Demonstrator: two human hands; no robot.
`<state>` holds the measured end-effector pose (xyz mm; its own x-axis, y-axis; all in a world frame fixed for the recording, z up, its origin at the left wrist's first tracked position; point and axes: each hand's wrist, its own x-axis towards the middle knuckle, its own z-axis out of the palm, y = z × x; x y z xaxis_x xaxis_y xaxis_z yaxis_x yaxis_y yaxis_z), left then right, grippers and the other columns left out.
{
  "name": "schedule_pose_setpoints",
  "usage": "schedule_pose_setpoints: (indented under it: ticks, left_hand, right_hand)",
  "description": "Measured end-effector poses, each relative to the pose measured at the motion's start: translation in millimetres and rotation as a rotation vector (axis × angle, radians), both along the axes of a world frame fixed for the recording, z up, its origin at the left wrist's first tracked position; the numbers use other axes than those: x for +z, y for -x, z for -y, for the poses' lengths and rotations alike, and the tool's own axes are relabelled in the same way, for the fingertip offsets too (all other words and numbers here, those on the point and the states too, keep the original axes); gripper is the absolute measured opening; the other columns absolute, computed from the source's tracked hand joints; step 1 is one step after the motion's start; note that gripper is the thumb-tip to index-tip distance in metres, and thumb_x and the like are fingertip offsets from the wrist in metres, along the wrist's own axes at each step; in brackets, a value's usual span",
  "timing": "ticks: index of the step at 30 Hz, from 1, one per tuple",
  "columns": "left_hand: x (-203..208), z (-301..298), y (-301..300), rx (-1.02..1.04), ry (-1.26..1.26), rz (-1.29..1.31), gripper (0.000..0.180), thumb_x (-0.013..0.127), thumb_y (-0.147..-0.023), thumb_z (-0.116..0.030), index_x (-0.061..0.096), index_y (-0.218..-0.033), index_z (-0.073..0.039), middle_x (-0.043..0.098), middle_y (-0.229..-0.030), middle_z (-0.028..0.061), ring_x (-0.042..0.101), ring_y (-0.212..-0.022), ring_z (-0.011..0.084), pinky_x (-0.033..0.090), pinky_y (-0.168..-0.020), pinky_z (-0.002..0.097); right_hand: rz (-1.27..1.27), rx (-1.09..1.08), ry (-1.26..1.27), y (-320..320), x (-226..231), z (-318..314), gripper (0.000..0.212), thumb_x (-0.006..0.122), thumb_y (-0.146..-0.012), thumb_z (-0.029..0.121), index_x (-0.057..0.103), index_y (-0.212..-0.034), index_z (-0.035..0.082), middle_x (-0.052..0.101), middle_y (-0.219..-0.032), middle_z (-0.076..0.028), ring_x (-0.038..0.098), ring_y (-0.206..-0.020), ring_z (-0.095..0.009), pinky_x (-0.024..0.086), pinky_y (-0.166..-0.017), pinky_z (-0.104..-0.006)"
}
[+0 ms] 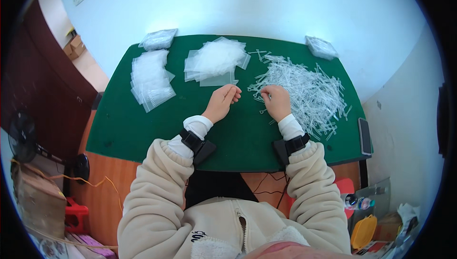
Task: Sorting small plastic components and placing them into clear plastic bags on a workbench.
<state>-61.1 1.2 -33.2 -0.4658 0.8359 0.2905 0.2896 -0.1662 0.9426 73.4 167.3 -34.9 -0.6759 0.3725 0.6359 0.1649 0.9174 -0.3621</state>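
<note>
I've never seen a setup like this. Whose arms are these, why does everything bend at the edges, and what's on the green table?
There is no robot here, just a person's bare hands. The one picture comes from a wide camera on the person's head, looking down; its lens bends straight edges.

The left hand is curled just below a loose heap of clear bags. The right hand is at the near-left edge of a pile of small clear plastic pieces. Whether either hand holds something is too small to tell.

Also on the green table are a row of overlapping bags at left and a phone at the right edge. Each wrist wears a black strap.
</note>
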Motion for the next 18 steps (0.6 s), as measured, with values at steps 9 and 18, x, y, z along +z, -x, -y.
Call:
schedule_pose_setpoints:
  ticks: [9,18]
  left_hand:
    - [4.2,-5.2,2.6,0.060,-0.065,-0.018,0.025,0.040,-0.094,-0.019,0.057,-0.093,0.000,0.057,-0.080,0.0028,0.053,-0.070,0.0100,0.043,-0.065,0.0227]
    - [0.9,-2.6,0.7,0.068,-0.029,-0.049,0.026,0.040,-0.094,-0.019,0.059,-0.096,0.000,0.060,-0.086,0.0036,0.054,-0.073,0.0107,0.044,-0.067,0.0230]
  right_hand:
    - [-0.090,0.209,0.331,3.6,3.2,2.7,0.006,0.061,-0.079,0.008,0.061,-0.082,0.003,0.059,-0.073,-0.006,0.054,-0.064,-0.016,0.043,-0.059,-0.0279]
    - [0.080,0.585,0.789,4.1,2.5,13.9,0.006,0.056,-0.083,0.005,0.057,-0.087,0.001,0.056,-0.073,-0.001,0.053,-0.063,-0.007,0.044,-0.059,-0.0218]
